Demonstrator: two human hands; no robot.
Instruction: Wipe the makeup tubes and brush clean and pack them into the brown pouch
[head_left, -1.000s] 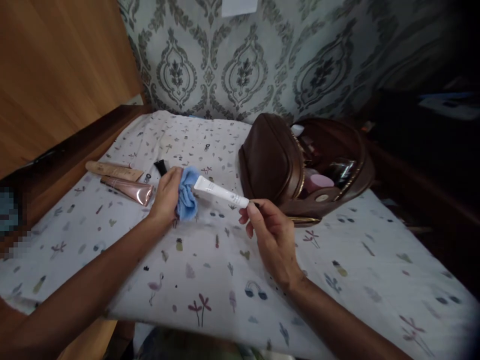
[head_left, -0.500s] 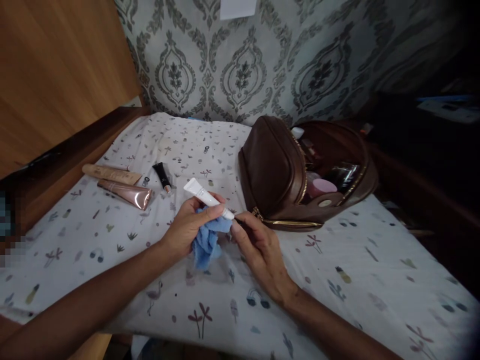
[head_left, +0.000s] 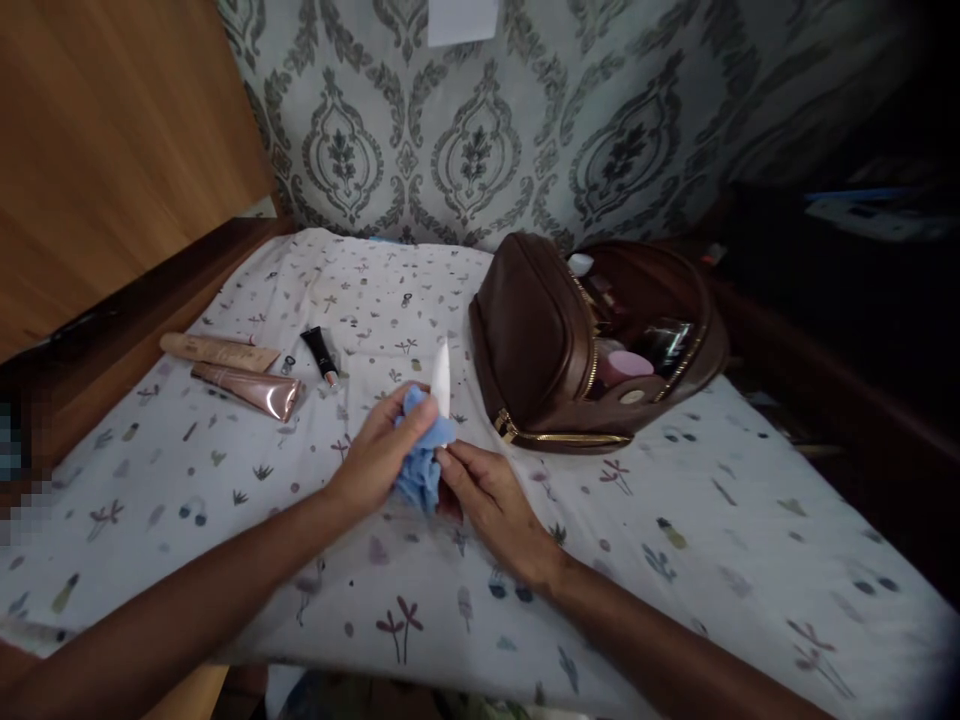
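Observation:
A white squeeze tube stands nearly upright between my hands, its narrow side towards me. My left hand is closed on a crumpled blue cloth, with the thumb pressing the cloth against the tube. Fingers of my right hand pinch the tube's lower end, which they mostly hide. Whether the cap is on, I cannot tell. Close behind and to the right sits an unzipped brown cosmetic bag.
On the patterned sheet, to the left, lie a small black tube, a shiny rose-gold tube and a beige tube. Inside the bag are a pink round item and other cosmetics. A wooden panel rises at left.
The white tube has turned from a leftward slant to nearly upright, edge-on. The cloth now wraps its side, and my right hand has shifted slightly left and down.

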